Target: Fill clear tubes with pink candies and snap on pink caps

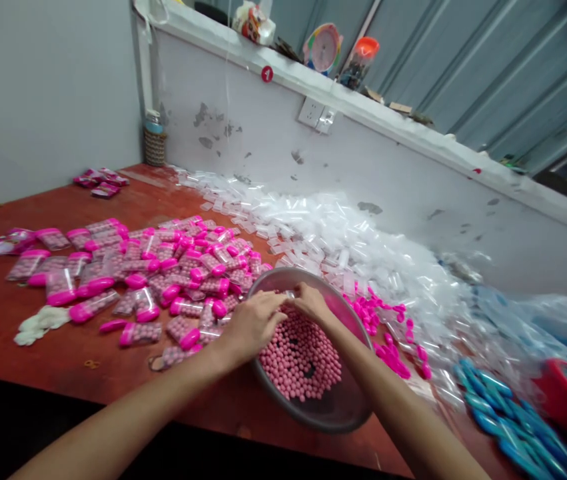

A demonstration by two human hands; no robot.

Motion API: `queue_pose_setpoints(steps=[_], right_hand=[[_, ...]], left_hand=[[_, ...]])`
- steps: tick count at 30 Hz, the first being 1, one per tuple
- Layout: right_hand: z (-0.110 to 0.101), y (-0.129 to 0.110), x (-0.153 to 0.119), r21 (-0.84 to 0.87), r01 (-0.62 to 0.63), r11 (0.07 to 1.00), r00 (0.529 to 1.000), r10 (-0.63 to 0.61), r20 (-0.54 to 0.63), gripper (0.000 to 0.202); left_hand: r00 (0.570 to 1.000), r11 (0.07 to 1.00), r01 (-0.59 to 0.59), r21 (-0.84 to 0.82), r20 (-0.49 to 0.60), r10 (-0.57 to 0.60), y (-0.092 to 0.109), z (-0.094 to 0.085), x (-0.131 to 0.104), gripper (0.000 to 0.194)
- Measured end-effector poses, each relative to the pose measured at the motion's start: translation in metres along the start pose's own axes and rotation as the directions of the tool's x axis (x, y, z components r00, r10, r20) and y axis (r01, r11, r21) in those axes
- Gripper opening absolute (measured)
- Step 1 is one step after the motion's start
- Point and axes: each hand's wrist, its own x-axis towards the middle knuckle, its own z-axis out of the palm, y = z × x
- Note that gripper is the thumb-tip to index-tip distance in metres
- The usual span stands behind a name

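Observation:
A grey bowl (348, 407) holds many small round pink beads or candies (303, 360). Over its far side my left hand (256, 325) and my right hand (312, 303) come together, fingers closed on a small clear plastic container (290, 293). Most of that container is hidden by my fingers. To the left of the bowl lies a spread of filled clear containers (143, 303) with bright pink caps. Loose pink caps (393, 357) lie to the right of the bowl, and a large heap of clear container bodies (333, 223) is behind it.
On the red table (63, 207) are pink packets (100, 180), a white glove-like item (40, 325), blue objects (513, 413) and a red container (558, 380) at right. A woven holder with a bottle (154, 143) stands in the back corner. A ledge (203, 33) holds a clock (323, 48).

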Motion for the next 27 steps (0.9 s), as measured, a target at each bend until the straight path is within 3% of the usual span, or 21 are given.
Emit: queue_pose_setpoints(steps=[2, 5, 7, 9, 12, 15, 17, 18, 20, 22, 24, 25, 27], right_hand=[[-0.004, 0.0, -0.009, 0.357, 0.015, 0.934, 1.0, -0.014, -0.005, 0.04], [-0.01, -0.006, -0.034, 0.817, -0.019, 0.576, 0.993, -0.087, 0.085, 0.03], [-0.013, -0.014, -0.054, 0.914, -0.046, 0.404, 0.984, -0.137, 0.11, 0.027], [-0.014, -0.022, -0.073, 0.941, -0.029, 0.337, 0.982, -0.166, 0.089, 0.03], [-0.013, -0.027, -0.092, 0.927, 0.044, 0.374, 0.983, -0.179, 0.026, 0.034], [-0.018, -0.017, -0.099, 0.756, 0.24, 0.608, 0.967, -0.222, -0.129, 0.036], [-0.027, -0.007, -0.103, 0.467, 0.451, 0.761, 0.892, -0.363, -0.269, 0.041], [-0.032, -0.002, -0.105, 0.299, 0.549, 0.78, 0.83, -0.47, -0.299, 0.042], [-0.042, 0.003, -0.11, 0.034, 0.688, 0.725, 0.707, -0.658, -0.258, 0.04], [-0.048, 0.004, -0.114, -0.106, 0.739, 0.666, 0.642, -0.743, -0.188, 0.039], [-0.05, 0.004, -0.116, -0.179, 0.719, 0.671, 0.654, -0.741, -0.151, 0.04], [-0.05, 0.004, -0.116, -0.2, 0.698, 0.687, 0.677, -0.725, -0.126, 0.041], [-0.047, 0.009, -0.113, -0.244, 0.65, 0.72, 0.736, -0.676, -0.032, 0.042]], left_hand=[[0.999, 0.997, -0.035, 0.073, 0.033, 0.032, 0.007, 0.004, 0.003, 0.036], [0.997, 0.993, -0.014, 0.117, 0.072, 0.006, 0.015, 0.009, 0.007, 0.044], [0.996, 0.995, -0.007, 0.102, 0.091, -0.002, 0.018, 0.013, 0.008, 0.043], [0.996, 0.997, -0.011, 0.07, 0.085, 0.005, 0.02, 0.016, 0.006, 0.038], [0.997, 0.999, -0.036, -0.018, 0.061, 0.037, 0.023, 0.018, 0.003, 0.028], [0.999, 0.987, 0.021, -0.158, 0.041, -0.015, 0.021, 0.016, 0.004, 0.028], [0.99, 0.963, 0.13, -0.236, 0.081, -0.114, 0.017, 0.014, 0.007, 0.033], [0.978, 0.943, 0.191, -0.271, 0.13, -0.16, 0.015, 0.014, 0.009, 0.035], [0.938, 0.879, 0.303, -0.369, 0.281, -0.205, 0.012, 0.015, 0.013, 0.033], [0.881, 0.766, 0.427, -0.481, 0.413, -0.232, 0.011, 0.017, 0.015, 0.03], [0.842, 0.679, 0.505, -0.533, 0.478, -0.251, 0.011, 0.02, 0.015, 0.029], [0.844, 0.688, 0.5, -0.526, 0.475, -0.25, 0.01, 0.021, 0.015, 0.028], [0.89, 0.794, 0.406, -0.452, 0.392, -0.231, 0.007, 0.022, 0.014, 0.03]])
